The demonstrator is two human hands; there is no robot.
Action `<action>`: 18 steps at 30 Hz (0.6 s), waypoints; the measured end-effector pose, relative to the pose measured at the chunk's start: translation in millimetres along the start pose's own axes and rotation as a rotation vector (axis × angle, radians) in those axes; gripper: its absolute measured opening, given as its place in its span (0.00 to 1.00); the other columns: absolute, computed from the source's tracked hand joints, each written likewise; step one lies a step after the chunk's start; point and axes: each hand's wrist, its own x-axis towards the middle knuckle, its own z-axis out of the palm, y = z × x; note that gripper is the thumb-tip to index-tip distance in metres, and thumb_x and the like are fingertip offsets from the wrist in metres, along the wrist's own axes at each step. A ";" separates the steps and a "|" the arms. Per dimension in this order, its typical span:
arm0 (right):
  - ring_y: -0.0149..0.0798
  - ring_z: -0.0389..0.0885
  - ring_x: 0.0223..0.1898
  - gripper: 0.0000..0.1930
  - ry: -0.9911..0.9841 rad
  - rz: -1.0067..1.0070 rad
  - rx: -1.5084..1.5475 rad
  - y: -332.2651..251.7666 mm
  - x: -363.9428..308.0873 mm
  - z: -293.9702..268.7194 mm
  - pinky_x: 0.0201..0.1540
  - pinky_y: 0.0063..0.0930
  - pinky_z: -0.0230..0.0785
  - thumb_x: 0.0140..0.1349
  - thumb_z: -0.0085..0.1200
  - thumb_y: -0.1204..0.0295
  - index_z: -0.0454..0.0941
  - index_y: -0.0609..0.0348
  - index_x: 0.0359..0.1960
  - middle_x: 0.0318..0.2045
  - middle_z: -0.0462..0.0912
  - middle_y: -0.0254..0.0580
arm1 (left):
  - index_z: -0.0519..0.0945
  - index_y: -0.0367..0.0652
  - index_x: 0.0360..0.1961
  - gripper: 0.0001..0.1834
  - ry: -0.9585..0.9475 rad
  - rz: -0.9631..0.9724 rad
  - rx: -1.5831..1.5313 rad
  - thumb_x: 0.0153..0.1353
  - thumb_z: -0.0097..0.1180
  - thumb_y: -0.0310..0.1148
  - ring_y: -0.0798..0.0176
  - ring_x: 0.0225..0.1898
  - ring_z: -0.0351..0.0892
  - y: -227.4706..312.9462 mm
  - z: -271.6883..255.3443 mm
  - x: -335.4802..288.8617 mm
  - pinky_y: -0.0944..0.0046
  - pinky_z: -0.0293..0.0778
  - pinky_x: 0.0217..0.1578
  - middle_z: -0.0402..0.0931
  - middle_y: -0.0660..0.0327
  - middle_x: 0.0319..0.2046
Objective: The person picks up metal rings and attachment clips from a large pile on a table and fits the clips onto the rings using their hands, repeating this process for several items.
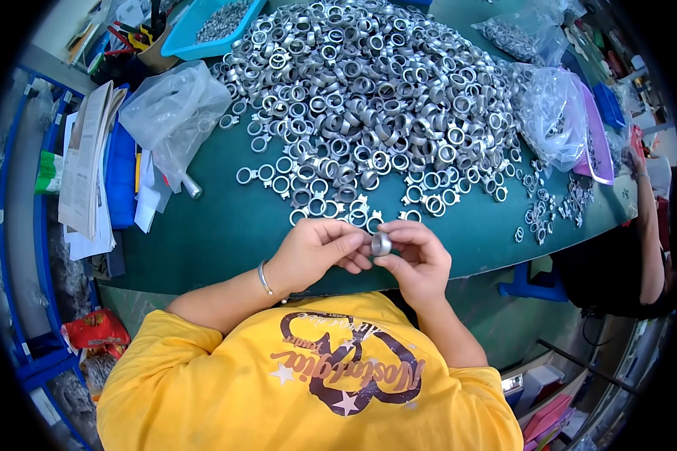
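Note:
Between my two hands, just above the near edge of the green table (203, 240), is a silvery metal ring (381, 244). My right hand (417, 259) pinches it between thumb and fingers. My left hand (316, 252) meets it from the other side, thumb and fingertips pressed together at the ring; whether they grip the ring itself or a small part by it is hidden. A large heap of similar metal rings with small lugs (368, 98) spreads over the table beyond my hands, the closest loose ones lying right by my fingertips.
A clear plastic bag (177, 109) and a blue tray of small parts (210, 46) stand left of the heap. To the right are smaller loose metal parts (538, 214), another bag (553, 120) and a purple bin (598, 143). A co-worker's arm (649, 233) reaches in at far right.

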 end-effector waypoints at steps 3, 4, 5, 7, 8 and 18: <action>0.42 0.81 0.39 0.12 -0.078 -0.186 -0.380 -12.6 7.1 3.8 0.42 0.28 0.73 0.46 0.61 0.86 0.78 0.66 0.34 0.38 0.81 0.48 | 0.74 0.32 0.48 0.18 -0.087 -0.162 -0.392 0.67 0.44 0.37 0.60 0.39 0.81 -4.3 -8.1 0.5 0.66 0.80 0.35 0.78 0.50 0.40; 0.43 0.81 0.38 0.11 -0.042 -0.237 -0.530 -13.3 10.5 -0.5 0.41 0.28 0.73 0.47 0.60 0.86 0.78 0.65 0.34 0.38 0.81 0.48 | 0.74 0.33 0.46 0.18 -0.055 -0.213 -0.388 0.67 0.43 0.38 0.64 0.33 0.80 2.4 -3.7 -0.7 0.71 0.77 0.27 0.78 0.54 0.35; 0.43 0.81 0.37 0.11 -0.006 -0.288 -0.680 -13.9 15.1 -5.8 0.41 0.28 0.73 0.48 0.59 0.86 0.78 0.65 0.34 0.37 0.81 0.48 | 0.74 0.33 0.46 0.18 -0.054 -0.212 -0.390 0.67 0.43 0.38 0.64 0.33 0.80 2.8 -4.9 0.3 0.71 0.77 0.27 0.78 0.54 0.35; 0.44 0.77 0.33 0.08 0.078 -0.217 -0.876 -10.3 19.7 -14.1 0.37 0.31 0.71 0.49 0.57 0.85 0.78 0.64 0.32 0.31 0.79 0.45 | 0.75 0.35 0.39 0.12 0.012 -0.184 -0.368 0.66 0.47 0.35 0.70 0.24 0.71 2.3 -8.3 1.7 0.74 0.65 0.20 0.73 0.60 0.28; 0.44 0.76 0.32 0.06 0.072 -0.215 -0.937 -6.7 21.2 -17.5 0.36 0.32 0.69 0.49 0.58 0.82 0.78 0.63 0.31 0.30 0.78 0.43 | 0.75 0.36 0.36 0.10 0.044 -0.171 -0.357 0.65 0.49 0.34 0.73 0.20 0.66 1.5 -9.3 1.8 0.76 0.59 0.16 0.70 0.63 0.24; 0.39 0.74 0.26 0.03 0.018 -0.112 -1.172 1.9 22.3 -10.0 0.32 0.32 0.63 0.48 0.61 0.73 0.81 0.57 0.23 0.21 0.77 0.37 | 0.76 0.37 0.35 0.05 0.136 0.030 0.189 0.59 0.56 0.26 0.76 0.18 0.67 3.3 -7.9 2.0 0.78 0.63 0.19 0.73 0.65 0.22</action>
